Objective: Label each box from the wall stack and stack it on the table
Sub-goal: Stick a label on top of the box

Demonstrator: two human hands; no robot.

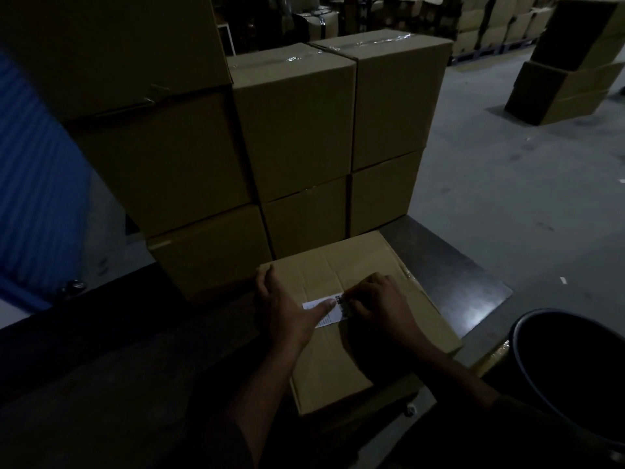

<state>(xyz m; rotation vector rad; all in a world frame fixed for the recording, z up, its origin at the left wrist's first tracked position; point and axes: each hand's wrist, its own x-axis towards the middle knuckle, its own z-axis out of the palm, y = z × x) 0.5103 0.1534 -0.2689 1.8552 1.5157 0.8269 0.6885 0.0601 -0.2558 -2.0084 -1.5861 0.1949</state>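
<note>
In the head view, your box (pixel 355 319) lay on the dark surface (pixel 473 292) near its right edge, touching the stacked boxes (pixel 294 130) behind it. Your left hand (pixel 287 306) pressed the white label (pixel 326 311) with a straight thumb, and your right hand (pixel 378 302) had curled fingers (pixel 358 304) on the label's right end.

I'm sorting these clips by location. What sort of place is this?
Most likely a warehouse or packing area. Sealed cardboard boxes are stacked at the table, more cartons fill the background on a bare concrete floor, and both hands press a barcode label onto a box.
</note>
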